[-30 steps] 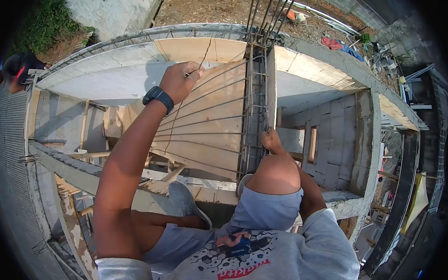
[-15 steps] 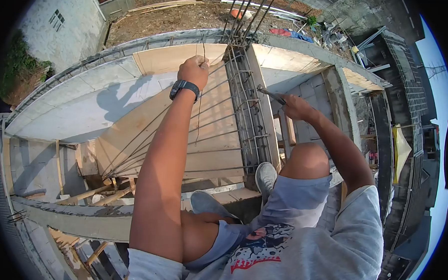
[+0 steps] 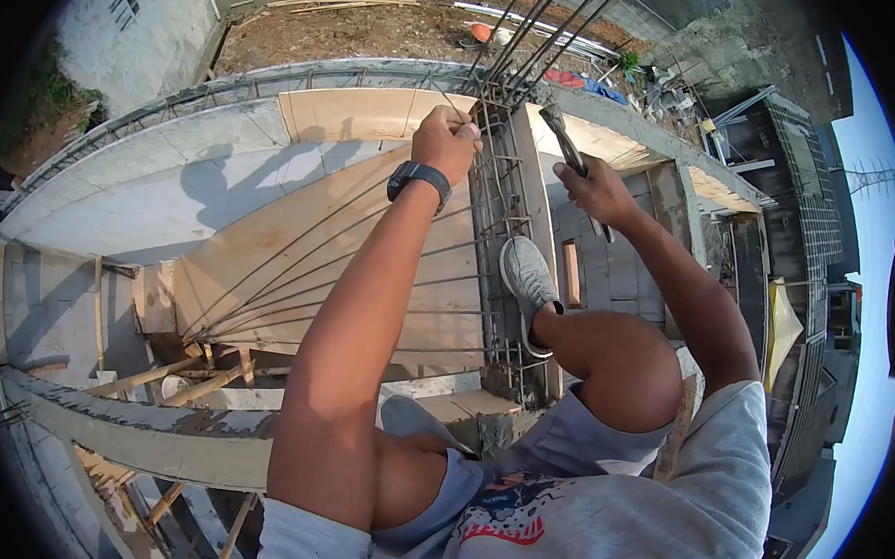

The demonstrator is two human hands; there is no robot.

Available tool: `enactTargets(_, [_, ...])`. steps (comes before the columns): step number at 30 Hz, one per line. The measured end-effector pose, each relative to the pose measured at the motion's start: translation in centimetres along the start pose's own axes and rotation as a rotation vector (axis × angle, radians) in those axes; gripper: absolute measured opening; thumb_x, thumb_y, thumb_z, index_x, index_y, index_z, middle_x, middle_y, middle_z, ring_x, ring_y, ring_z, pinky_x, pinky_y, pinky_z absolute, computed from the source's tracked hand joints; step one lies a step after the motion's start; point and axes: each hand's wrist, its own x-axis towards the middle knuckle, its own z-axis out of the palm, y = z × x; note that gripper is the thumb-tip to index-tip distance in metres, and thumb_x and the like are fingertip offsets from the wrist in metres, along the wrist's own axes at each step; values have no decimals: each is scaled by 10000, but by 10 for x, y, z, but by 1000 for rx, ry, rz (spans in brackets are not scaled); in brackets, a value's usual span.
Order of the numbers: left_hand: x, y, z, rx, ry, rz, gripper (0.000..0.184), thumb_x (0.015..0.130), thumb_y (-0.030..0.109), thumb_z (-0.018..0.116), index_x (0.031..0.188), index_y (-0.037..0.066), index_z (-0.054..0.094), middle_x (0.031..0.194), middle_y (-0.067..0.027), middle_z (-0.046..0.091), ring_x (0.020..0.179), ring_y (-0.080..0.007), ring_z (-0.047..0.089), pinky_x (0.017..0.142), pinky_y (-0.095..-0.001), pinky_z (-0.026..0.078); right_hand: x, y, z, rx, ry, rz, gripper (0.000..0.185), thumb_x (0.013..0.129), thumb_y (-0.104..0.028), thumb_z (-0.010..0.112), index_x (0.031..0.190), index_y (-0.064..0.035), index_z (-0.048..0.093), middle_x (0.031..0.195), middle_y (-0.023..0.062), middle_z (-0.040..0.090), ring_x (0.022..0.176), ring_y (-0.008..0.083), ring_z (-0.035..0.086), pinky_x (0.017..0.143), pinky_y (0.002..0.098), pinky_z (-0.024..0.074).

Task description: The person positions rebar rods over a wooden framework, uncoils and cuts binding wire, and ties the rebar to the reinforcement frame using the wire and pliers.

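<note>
1. Clasping dark metal pincers (image 3: 561, 140) in the head view: the right hand (image 3: 599, 192), right of the long grey-steel rebar cage (image 3: 503, 172).
2. Left of it, the left hand (image 3: 447, 146) pinches thin dark wire (image 3: 454, 103).
3. Near, a grey T-shirt (image 3: 637, 518) bears red lettering (image 3: 504, 532), too slanted to read.

No text is fully legible. Marking location: chest of the light-grey, short-sleeved fabric T-shirt (image 3: 636, 528). Marking: one line of bold red lettering (image 3: 501, 531), directly below a dark, multicoloured printed graphic (image 3: 506, 494). Lettering condition: foreshortened and creased; individual characters cannot be read reliably.
</note>
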Motion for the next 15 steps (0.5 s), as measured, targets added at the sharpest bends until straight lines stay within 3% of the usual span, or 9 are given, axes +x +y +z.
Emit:
enactTargets(4, [-2,-3,-11,-332,54,-188,168,956,68,579,1085,-27,527,989,-152,682,847,-222,710,716,-326,597,33,-38,40,33,-62,-198,506,887,-488,680,815,5,590,631,82,530,615,186,499,617,387,425])
enactTargets(7, [1,-23,-16,-568,140,-287,144,961,52,561,1075,-26,518,1030,-170,663,888,-253,711,761,-348,619,71,-34,71,151,-234,-405,359,889,-337,735,894,-28,553,727,46,560,695,167,502,672,353,439])
enactTargets(10, [5,-63,-20,-639,229,-340,125,975,47,538,1071,-27,509,1078,-178,643,924,-275,709,799,-361,628,95,-24,85,151,-245,-477,297,888,-248,739,1006,-37,568,767,87,561,713,186,504,687,359,439])
enactTargets(11, [5,-70,-17,-609,255,-372,120,982,49,527,1072,-28,507,1092,-177,638,936,-278,708,807,-363,628,104,-18,83,124,-304,-432,267,900,-153,680,1119,-55,564,813,142,601,766,265,601,729,386,473])
enactTargets(12, [8,-74,-14,-580,279,-399,116,989,51,517,1072,-30,505,1106,-175,633,948,-281,707,814,-365,629,115,-9,80,41,-295,-514,274,882,-120,668,1131,-62,569,848,150,622,801,298,618,737,400,481])
enactTargets(15, [23,-85,0,-329,190,-510,257,978,234,606,1070,4,538,1072,-135,660,975,-252,705,801,-346,601,157,31,50,-231,-252,-683,330,820,-37,631,1144,-81,587,940,169,674,891,391,644,755,449,499])
